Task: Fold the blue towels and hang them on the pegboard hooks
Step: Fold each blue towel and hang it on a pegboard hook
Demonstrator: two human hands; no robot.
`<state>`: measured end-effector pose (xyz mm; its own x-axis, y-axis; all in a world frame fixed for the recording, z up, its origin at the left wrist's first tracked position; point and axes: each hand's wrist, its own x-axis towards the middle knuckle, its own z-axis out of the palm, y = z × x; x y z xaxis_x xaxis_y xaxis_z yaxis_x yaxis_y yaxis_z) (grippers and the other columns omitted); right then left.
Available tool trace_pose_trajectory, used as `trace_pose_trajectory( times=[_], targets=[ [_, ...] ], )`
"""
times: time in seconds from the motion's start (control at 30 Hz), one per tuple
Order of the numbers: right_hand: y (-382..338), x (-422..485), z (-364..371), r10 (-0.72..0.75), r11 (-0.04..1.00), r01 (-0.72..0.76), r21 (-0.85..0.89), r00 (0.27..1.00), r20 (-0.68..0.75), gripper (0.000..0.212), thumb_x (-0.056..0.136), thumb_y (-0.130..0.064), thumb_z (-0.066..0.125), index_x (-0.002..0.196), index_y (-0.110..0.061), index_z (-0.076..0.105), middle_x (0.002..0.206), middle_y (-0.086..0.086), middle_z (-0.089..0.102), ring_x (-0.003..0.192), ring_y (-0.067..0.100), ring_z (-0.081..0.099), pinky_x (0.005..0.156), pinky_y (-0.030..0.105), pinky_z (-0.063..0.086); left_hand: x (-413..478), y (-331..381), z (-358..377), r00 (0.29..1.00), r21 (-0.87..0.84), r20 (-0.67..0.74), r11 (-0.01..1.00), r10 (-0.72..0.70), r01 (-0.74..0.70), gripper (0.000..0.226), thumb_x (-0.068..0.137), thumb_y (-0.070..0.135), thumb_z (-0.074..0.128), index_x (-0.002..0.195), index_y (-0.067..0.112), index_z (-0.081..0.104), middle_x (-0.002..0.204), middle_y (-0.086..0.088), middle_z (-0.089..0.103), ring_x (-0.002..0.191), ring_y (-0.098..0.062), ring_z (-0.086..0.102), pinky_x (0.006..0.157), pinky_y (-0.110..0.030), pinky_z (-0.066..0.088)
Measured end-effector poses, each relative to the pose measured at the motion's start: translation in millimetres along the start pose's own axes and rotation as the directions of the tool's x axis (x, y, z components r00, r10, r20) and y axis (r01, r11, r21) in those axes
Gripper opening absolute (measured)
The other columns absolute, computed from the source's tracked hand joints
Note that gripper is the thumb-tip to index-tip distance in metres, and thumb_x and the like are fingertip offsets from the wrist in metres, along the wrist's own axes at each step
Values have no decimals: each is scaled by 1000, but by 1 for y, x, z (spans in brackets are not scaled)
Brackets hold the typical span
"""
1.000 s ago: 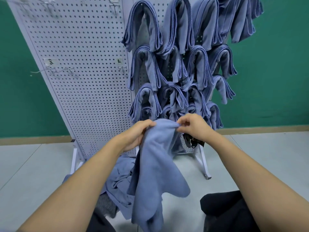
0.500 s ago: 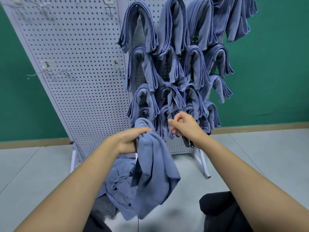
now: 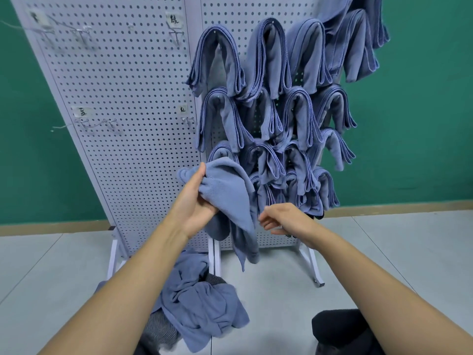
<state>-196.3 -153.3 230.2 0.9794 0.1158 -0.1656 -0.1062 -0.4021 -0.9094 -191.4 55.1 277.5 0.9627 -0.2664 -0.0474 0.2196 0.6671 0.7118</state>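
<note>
While left hand (image 3: 197,201) grips towel (image 3: 230,190), right hand (image 3: 284,219) open, apart

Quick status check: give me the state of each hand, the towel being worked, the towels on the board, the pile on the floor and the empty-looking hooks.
left hand: gripping the towel, raised before the board
right hand: empty, fingers loosely curled, off the towel
held towel: bunched, tail hanging down, not hung
hung towels: folded, draped over hooks on the right panel
towel pile: crumpled on the floor, unfolded
left-panel hooks: bare
</note>
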Motion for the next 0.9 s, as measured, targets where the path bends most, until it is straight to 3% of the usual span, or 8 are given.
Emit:
trace_pose_trajectory(
  times=[0.13,0.23,0.37,0.43,0.6,0.67,0.8,0.9],
  targets=[
    [-4,-3,4,-86,996,85,19,995,47,25,100,-30,44,101,-11,61,96,1,63,86,11,57,86,29,50,-3,-6,3,999,204,48,979,-21,11,56,101,31,38,67,12,78,80,-6,73,76,-10,71,73,-21,57],
    [-5,-1,2,-151,983,148,111,988,16,27,100,-33,44,122,-25,58,98,-5,63,87,9,57,85,27,50,-2,-8,-1,999,228,-11,972,-53,54,46,96,37,51,62,13,72,77,-9,70,75,-15,71,70,-26,59],
    [-10,1,1,-160,924,164,346,986,-38,27,101,-34,44,118,-19,58,98,-1,65,83,9,62,83,27,51,0,-9,-4,998,217,-54,975,-26,37,33,92,39,55,104,8,60,105,-15,62,106,-20,64,88,-32,56],
    [-12,1,3,-120,882,130,453,991,-51,27,100,-35,44,105,-12,56,89,0,65,77,11,65,82,28,52,-4,-9,-1,999,180,-35,983,-25,31,37,93,37,54,104,3,63,105,-11,67,98,-18,67,80,-31,58],
    [-7,4,6,-69,941,118,318,985,-160,27,98,-38,49,90,-13,55,94,6,59,79,15,57,80,28,53,-7,-4,4,1000,107,-1,994,-23,23,38,95,38,51,110,6,66,103,-10,72,93,-20,70,77,-32,59],
    [-7,2,5,-82,945,112,307,991,-107,36,98,-40,46,93,-10,64,90,6,60,78,15,57,74,22,52,-7,-5,6,1000,106,-6,994,-16,17,37,96,37,51,107,6,66,99,-10,73,91,-19,71,76,-32,59],
    [-6,2,8,-50,939,-6,344,987,154,53,92,-56,46,103,-11,72,105,8,71,102,22,66,98,36,48,-8,-10,8,998,135,-3,989,-56,56,39,94,40,50,95,6,70,91,-11,73,84,-18,72,74,-31,59],
    [-10,2,11,-51,882,-73,466,967,249,49,78,-59,59,99,-15,66,88,5,63,84,19,57,83,30,47,-10,-11,9,991,187,14,974,-134,129,46,91,42,52,88,4,77,97,-16,72,88,-22,71,82,-33,57]
  ],
)
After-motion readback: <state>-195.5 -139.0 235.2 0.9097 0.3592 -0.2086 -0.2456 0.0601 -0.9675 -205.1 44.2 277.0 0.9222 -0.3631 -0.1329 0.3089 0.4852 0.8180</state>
